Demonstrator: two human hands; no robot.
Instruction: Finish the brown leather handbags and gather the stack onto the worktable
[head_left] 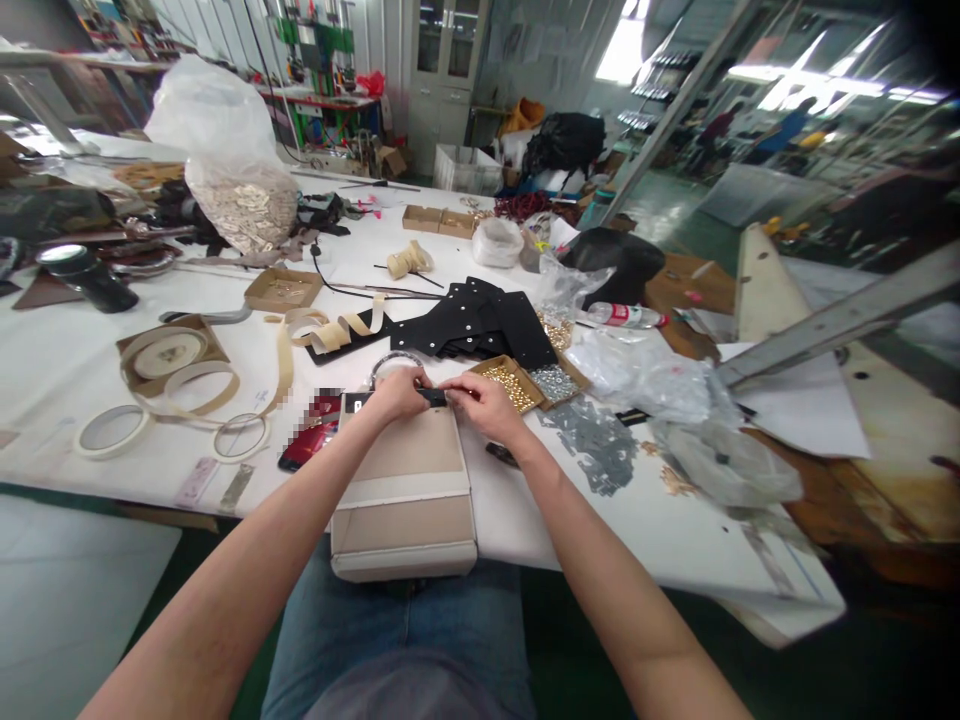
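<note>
A beige and cream handbag (409, 500) lies at the near edge of the white table (67, 370), its bottom hanging over my lap. My left hand (401, 390) and my right hand (484, 400) meet at the bag's far top edge. Both pinch a small black piece (433, 397) between thumb and fingers. A thin metal ring handle (395, 358) arcs just behind my left hand. Close to my right hand sits a small box of gold studs (510, 385).
Black leather panels (480, 320) lie behind the bag. Rolls of tape (180, 375) and beige strap (337, 330) sit at the left, a red phone (311, 445) near the bag. Grey metal bits (600, 445), clear plastic bags (660, 380) and a water bottle (622, 315) are at the right.
</note>
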